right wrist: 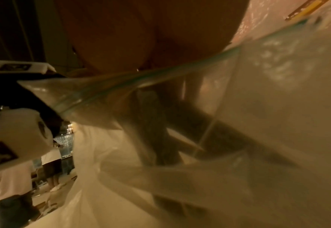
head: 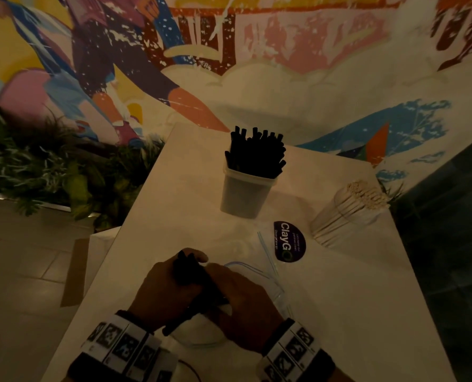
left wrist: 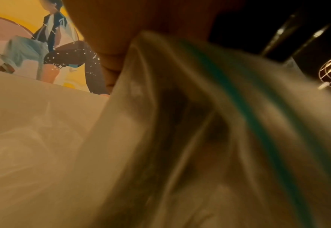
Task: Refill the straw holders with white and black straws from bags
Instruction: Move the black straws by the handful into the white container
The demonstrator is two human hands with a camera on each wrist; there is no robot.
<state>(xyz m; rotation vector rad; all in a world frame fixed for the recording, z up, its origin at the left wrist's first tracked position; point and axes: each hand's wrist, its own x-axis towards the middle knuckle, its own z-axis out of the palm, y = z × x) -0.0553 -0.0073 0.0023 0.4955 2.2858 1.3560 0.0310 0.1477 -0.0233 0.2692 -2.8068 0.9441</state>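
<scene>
The head camera looked steeply down from above the table point(head: 339, 299), both hands at the lower centre of the frame, the mural wall across the top. Each wrist camera sat very close under its hand, its view filled by the blurred clear bag point(left wrist: 199, 138). All three views shared that bag.

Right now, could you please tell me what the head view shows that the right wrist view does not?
Only the head view shows the holder full of black straws, the bundle of white straws at the table's right edge and the round sticker. Only the right wrist view shows people standing in the background. Both show the clear bag and the black straws in the hands.
</scene>
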